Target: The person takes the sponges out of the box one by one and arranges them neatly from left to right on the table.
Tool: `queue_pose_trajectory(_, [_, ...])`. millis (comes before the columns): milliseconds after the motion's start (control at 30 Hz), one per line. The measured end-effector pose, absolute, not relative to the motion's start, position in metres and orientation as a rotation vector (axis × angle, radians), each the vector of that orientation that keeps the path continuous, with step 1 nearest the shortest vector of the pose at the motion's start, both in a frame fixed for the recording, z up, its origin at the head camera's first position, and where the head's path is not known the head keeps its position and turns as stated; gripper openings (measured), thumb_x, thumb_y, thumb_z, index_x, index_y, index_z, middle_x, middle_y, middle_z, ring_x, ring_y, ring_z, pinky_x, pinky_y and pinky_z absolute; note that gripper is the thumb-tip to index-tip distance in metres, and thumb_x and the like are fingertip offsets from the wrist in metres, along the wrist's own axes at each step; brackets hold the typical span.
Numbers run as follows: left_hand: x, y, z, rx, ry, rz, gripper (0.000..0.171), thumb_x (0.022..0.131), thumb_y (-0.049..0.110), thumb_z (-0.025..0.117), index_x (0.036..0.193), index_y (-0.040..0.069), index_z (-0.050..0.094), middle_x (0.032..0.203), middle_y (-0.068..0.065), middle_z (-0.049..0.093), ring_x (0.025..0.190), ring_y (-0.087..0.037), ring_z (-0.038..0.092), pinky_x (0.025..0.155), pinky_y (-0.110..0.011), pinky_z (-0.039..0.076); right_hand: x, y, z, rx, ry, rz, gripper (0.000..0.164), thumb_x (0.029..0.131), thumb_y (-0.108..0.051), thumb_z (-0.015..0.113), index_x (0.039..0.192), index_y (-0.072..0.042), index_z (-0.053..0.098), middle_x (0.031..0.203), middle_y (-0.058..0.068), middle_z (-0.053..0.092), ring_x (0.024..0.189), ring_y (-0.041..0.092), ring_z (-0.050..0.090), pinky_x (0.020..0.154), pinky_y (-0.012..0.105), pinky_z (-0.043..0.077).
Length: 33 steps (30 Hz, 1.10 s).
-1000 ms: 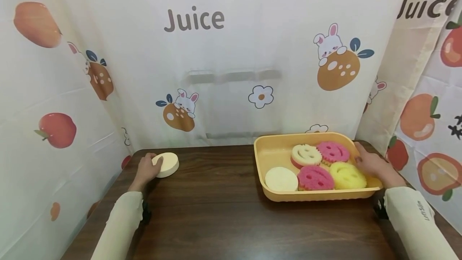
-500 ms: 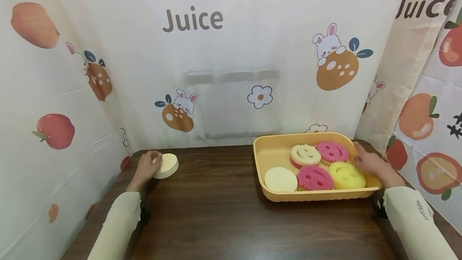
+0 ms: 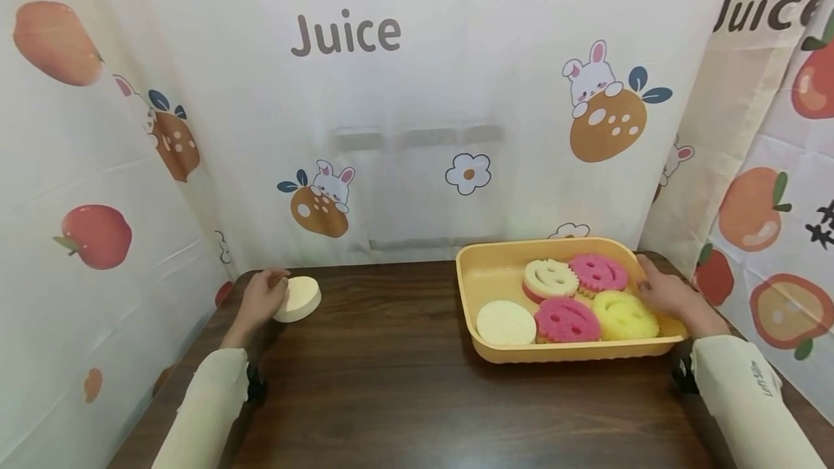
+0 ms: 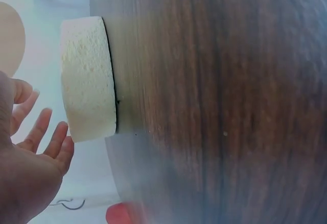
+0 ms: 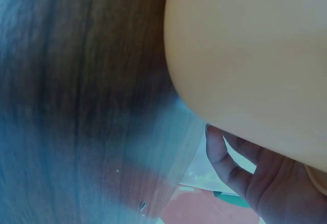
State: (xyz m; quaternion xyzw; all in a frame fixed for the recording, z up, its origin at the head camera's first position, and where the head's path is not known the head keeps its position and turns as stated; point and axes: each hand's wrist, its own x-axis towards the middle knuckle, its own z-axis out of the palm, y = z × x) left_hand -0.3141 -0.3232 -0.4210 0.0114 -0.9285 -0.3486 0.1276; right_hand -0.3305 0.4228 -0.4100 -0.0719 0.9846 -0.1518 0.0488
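Observation:
A round, pale cream sponge (image 3: 300,299) lies flat on the dark wooden table at the left. Just beside it is my left hand (image 3: 263,295), its fingers loosely bent and holding nothing; in the left wrist view the fingertips (image 4: 59,137) come right up to the edge of the sponge (image 4: 88,78). At the right, my right hand (image 3: 671,299) grips the right-hand side of a yellow plastic tray (image 3: 478,288). From the right wrist view, fingers (image 5: 219,155) press against the outer wall of the tray (image 5: 245,66), with the thumb side over the rim.
Inside the tray lie several round sponges: a cream smiley (image 3: 551,279), two pink smileys (image 3: 598,272), a yellow smiley (image 3: 622,317) and a plain cream disc (image 3: 506,323). A printed curtain (image 3: 417,93) hangs right behind the table (image 3: 391,382) and along both sides.
My left hand has let go of the cream sponge and drawn slightly back to the left, while the sponge stays on the table. The right hand keeps its place at the tray.

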Motion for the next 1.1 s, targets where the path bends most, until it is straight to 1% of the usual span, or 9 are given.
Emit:
queue_pose_trajectory(200, [-0.314, -0.316, -0.419, 0.003, -2.708, -1.034, 0.039, 0.102, 0.013, 0.042, 0.132, -0.010, 0.053, 0.137, -0.034, 0.052, 0.129, -0.049, 0.049, 0.109, -0.060, 0.038, -0.331, 0.424, -0.410, -0.214, 2.985, -0.462, 0.068, 0.104, -0.023, 0.038, 0.149, 0.017, 0.005, 0.129, 0.055, 0.037, 0.109, 0.064, 0.052, 0.085, 0.067, 0.047])
queue_pose_trajectory(300, [-0.316, -0.311, -0.419, -0.015, -2.708, -1.035, 0.040, 0.102, 0.013, 0.043, 0.134, -0.010, 0.050, 0.138, -0.034, 0.050, 0.130, -0.049, 0.047, 0.110, -0.060, 0.036, -0.331, 0.424, -0.410, -0.219, 2.994, -0.460, 0.068, 0.104, -0.021, 0.039, 0.149, 0.017, 0.006, 0.128, 0.055, 0.038, 0.107, 0.063, 0.054, 0.084, 0.067, 0.047])
queue_pose_trajectory(500, [-0.318, -0.300, -0.417, -0.070, -2.698, -1.042, 0.042, 0.104, 0.018, 0.043, 0.135, -0.010, 0.049, 0.136, -0.032, 0.050, 0.128, -0.048, 0.047, 0.108, -0.060, 0.038, -0.331, 0.424, -0.408, -0.201, 2.988, -0.464, 0.070, 0.104, -0.024, 0.039, 0.150, 0.016, 0.004, 0.130, 0.054, 0.037, 0.110, 0.064, 0.052, 0.087, 0.068, 0.046])
queue_pose_trajectory(700, [-0.318, -0.297, -0.416, -0.073, -2.696, -1.046, 0.041, 0.104, 0.017, 0.043, 0.135, -0.009, 0.049, 0.136, -0.031, 0.050, 0.128, -0.047, 0.047, 0.107, -0.060, 0.040, -0.331, 0.424, -0.408, -0.188, 2.978, -0.464, 0.070, 0.104, -0.025, 0.038, 0.150, 0.015, 0.003, 0.130, 0.054, 0.037, 0.110, 0.064, 0.052, 0.087, 0.068, 0.046])
queue_pose_trajectory(833, [-0.318, -0.296, -0.417, -0.078, -2.704, -1.051, 0.040, 0.104, 0.016, 0.044, 0.135, -0.009, 0.048, 0.137, -0.031, 0.049, 0.129, -0.046, 0.046, 0.108, -0.059, 0.039, -0.331, 0.424, -0.407, -0.181, 2.965, -0.471, 0.070, 0.105, -0.027, 0.037, 0.150, 0.014, 0.002, 0.130, 0.055, 0.036, 0.112, 0.065, 0.050, 0.087, 0.068, 0.046])
queue_pose_trajectory(967, [-0.317, -0.293, -0.419, -0.102, -2.691, -1.048, 0.039, 0.102, 0.013, 0.045, 0.133, -0.010, 0.050, 0.136, -0.031, 0.050, 0.126, -0.047, 0.047, 0.106, -0.060, 0.039, -0.331, 0.423, -0.408, -0.195, 2.963, -0.467, 0.070, 0.104, -0.026, 0.037, 0.150, 0.014, 0.001, 0.130, 0.055, 0.036, 0.110, 0.064, 0.052, 0.085, 0.066, 0.047])
queue_pose_trajectory(1100, [-0.316, -0.287, -0.420, -0.146, -2.667, -1.035, 0.040, 0.100, 0.014, 0.046, 0.131, -0.010, 0.052, 0.133, -0.030, 0.051, 0.122, -0.047, 0.048, 0.102, -0.060, 0.041, -0.331, 0.423, -0.409, -0.197, 2.983, -0.446, 0.068, 0.104, -0.023, 0.038, 0.149, 0.015, 0.004, 0.128, 0.054, 0.039, 0.110, 0.063, 0.053, 0.085, 0.066, 0.047])
